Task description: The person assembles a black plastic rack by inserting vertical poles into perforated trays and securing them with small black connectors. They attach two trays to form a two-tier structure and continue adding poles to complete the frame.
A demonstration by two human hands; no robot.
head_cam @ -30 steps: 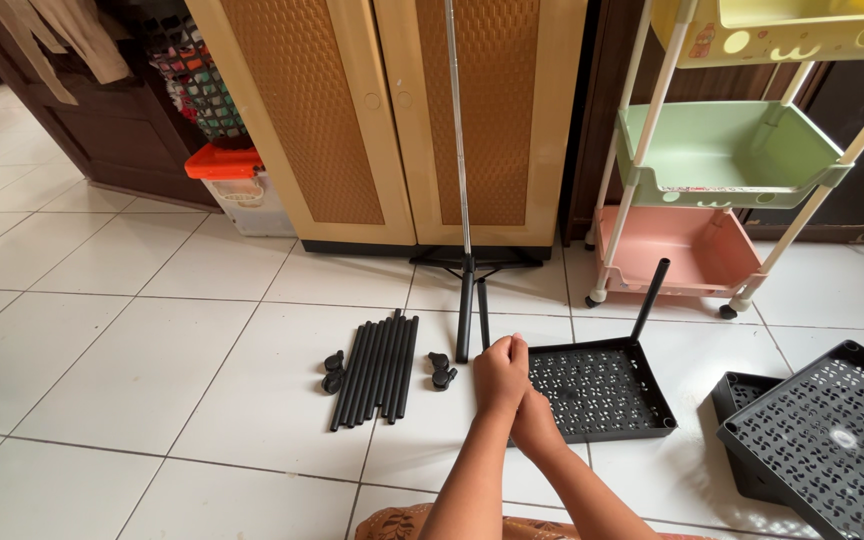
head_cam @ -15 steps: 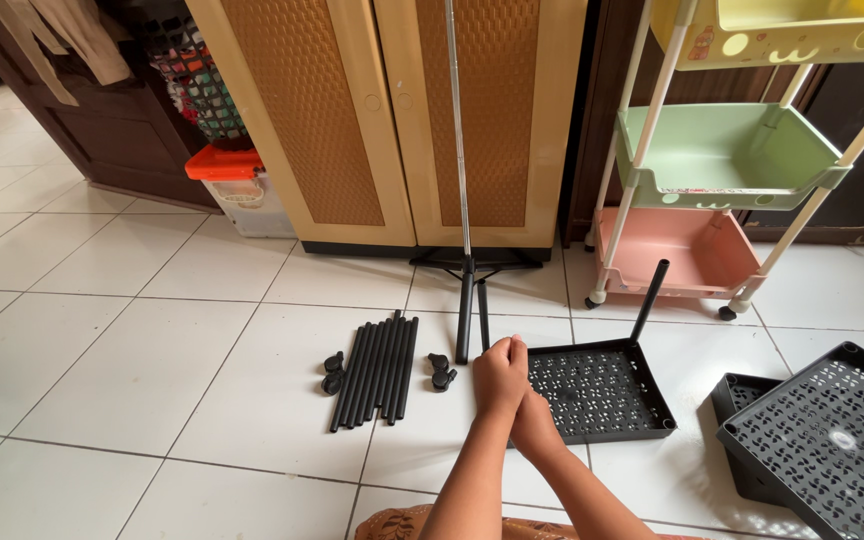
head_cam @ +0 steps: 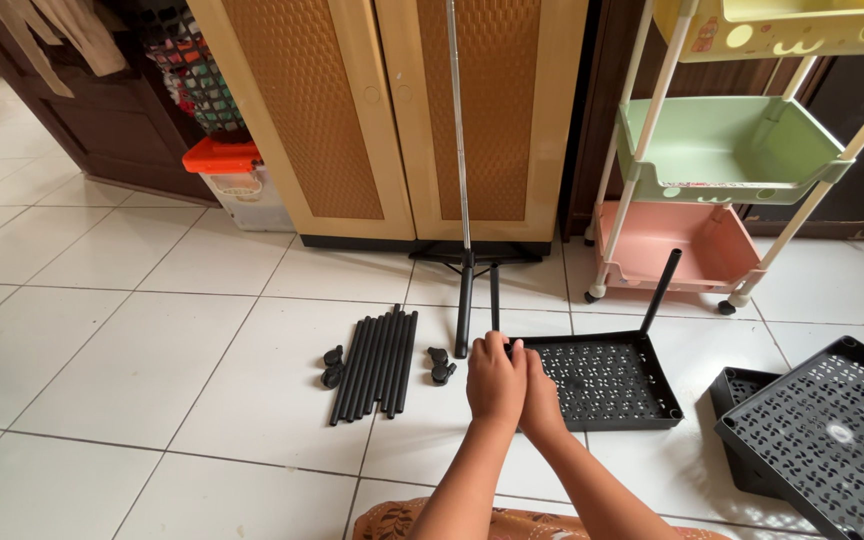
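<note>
A black perforated tray (head_cam: 642,400) lies on the white tiled floor in front of me. My left hand (head_cam: 497,382) and my right hand (head_cam: 544,405) are pressed together at its near-left corner. Both close around the lower end of a thin black tube (head_cam: 494,298), which points away from me towards the cabinet. My left hand covers most of my right hand's fingers. A second black tube (head_cam: 660,290) stands tilted in the tray's far-right corner. To the left lie a bundle of several black tubes (head_cam: 376,365) and black casters (head_cam: 332,367), with more casters (head_cam: 440,368) beside it.
A silver pole (head_cam: 457,130) on a black tripod base (head_cam: 464,305) stands before a beige cabinet (head_cam: 352,120). A pastel three-tier trolley (head_cam: 727,150) is at the back right. Stacked black trays (head_cam: 822,430) sit at the right. A red-lidded box (head_cam: 222,160) is at the back left.
My hands and the thin black tube have shifted slightly forward and right at the tray's corner. The view has tilted a little.
</note>
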